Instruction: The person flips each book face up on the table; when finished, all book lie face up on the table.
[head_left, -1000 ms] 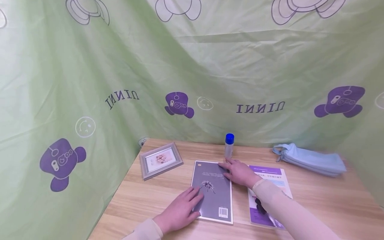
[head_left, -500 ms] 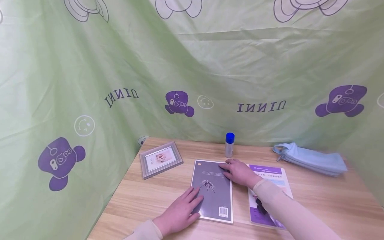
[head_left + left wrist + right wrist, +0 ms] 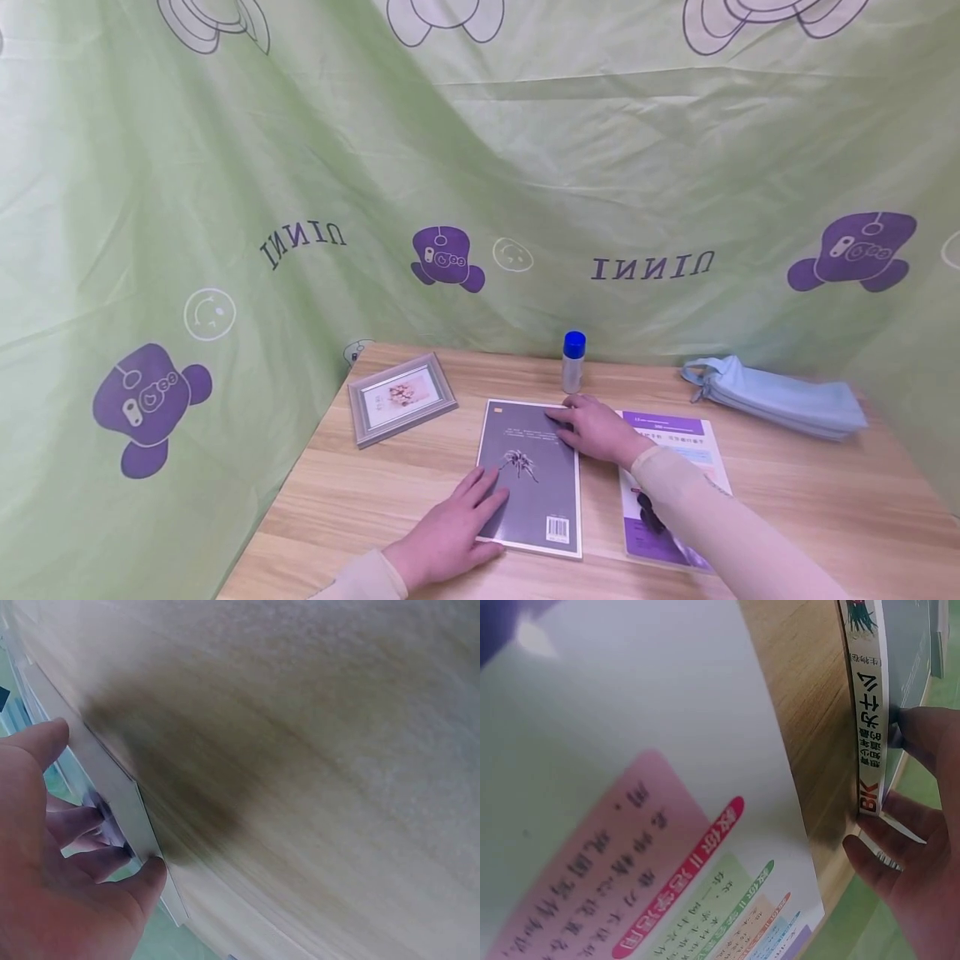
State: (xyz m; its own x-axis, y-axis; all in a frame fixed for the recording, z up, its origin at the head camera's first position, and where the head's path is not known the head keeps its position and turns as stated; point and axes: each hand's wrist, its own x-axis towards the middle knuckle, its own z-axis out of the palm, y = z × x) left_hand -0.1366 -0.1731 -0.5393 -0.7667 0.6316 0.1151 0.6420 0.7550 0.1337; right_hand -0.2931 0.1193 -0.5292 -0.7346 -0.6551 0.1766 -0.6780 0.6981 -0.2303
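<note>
In the head view a grey-covered book [image 3: 528, 492] with a white border, a spider-like drawing and a barcode lies flat on the wooden table [image 3: 330, 500]. My left hand [image 3: 453, 525] rests at its lower left, fingers spread over the cover and thumb near the bottom edge. At the upper right corner is my right hand [image 3: 600, 429], its fingers touching cover and edge. The left wrist view has the left hand [image 3: 67, 862] against the book's pale edge [image 3: 135, 817]. In the right wrist view the right hand [image 3: 926, 817] touches the book near its printed spine [image 3: 870, 712].
A white and purple booklet [image 3: 675, 427] lies under the right forearm, beside a small, partly hidden black object [image 3: 649, 512]. Behind stand a blue-capped clear bottle [image 3: 573, 367], a picture frame [image 3: 403, 400] and a light blue pencil case [image 3: 780, 400]. Green printed cloth [image 3: 525, 167] surrounds the table.
The head view has shifted slightly. Both hands stay in nearly the same place on the book, and the book has hardly moved.
</note>
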